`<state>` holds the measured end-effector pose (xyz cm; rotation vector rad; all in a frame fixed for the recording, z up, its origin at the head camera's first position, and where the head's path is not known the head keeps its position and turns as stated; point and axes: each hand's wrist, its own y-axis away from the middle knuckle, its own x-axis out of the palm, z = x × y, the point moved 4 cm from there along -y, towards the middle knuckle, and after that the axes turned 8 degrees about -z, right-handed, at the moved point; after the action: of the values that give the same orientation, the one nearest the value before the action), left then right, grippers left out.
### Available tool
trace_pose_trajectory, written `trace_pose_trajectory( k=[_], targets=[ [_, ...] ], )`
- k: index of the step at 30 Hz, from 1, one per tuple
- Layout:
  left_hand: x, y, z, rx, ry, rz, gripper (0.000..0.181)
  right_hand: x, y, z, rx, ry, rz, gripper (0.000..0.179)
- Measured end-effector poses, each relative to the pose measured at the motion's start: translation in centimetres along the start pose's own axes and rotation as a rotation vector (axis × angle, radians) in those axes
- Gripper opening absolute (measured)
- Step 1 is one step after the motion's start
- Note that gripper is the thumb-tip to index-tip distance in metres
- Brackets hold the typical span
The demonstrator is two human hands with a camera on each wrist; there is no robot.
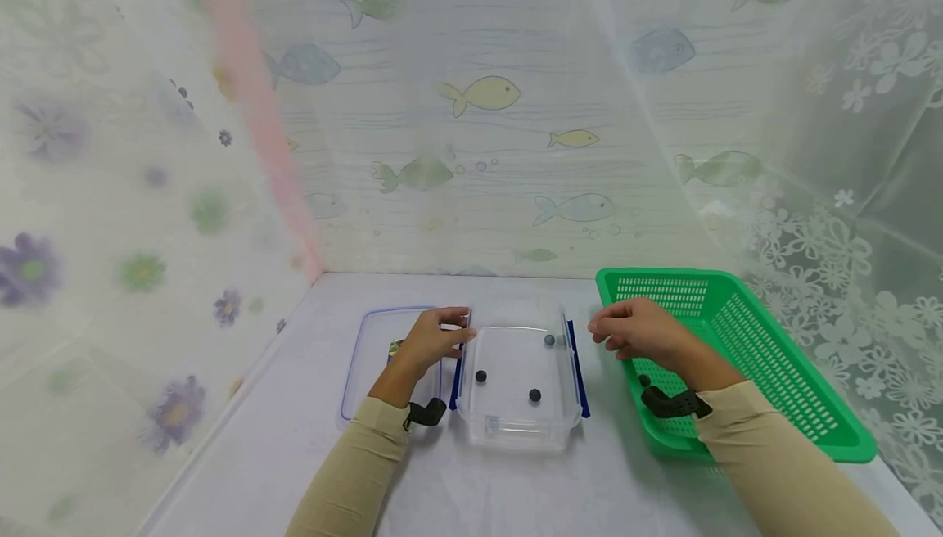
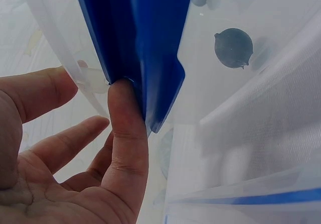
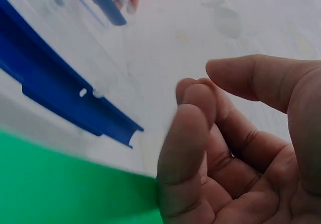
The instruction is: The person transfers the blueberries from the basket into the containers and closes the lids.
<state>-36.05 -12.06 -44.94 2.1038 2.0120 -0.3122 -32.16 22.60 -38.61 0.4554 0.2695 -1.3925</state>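
Clear box (image 1: 516, 436) — blue flap (image 2: 138, 33) touching the left grip (image 1: 430, 340).

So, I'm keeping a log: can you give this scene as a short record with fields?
Container: clear, blue side flaps, three dark balls inside
Left grip: touching the left flap
Basket: green, right of container, dark round object inside
Right grip: at the basket's left side, nothing visibly held
Left of container: clear blue-edged piece, partly hidden
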Motion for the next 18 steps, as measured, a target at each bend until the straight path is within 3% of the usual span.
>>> trace_pose_trajectory(
  k=[8, 18],
  targets=[
    [0.0, 0.0, 0.0, -0.008, -0.001, -0.005, 0.057, -1.8, -0.5, -1.2, 0.024, -0.083, -0.02, 0.025],
    [-0.1, -0.1, 0.1, -0.009, -0.001, -0.005, 0.058, -3.6, -1.3, -2.8, 0.073, -0.074, -0.048, 0.039]
  ],
)
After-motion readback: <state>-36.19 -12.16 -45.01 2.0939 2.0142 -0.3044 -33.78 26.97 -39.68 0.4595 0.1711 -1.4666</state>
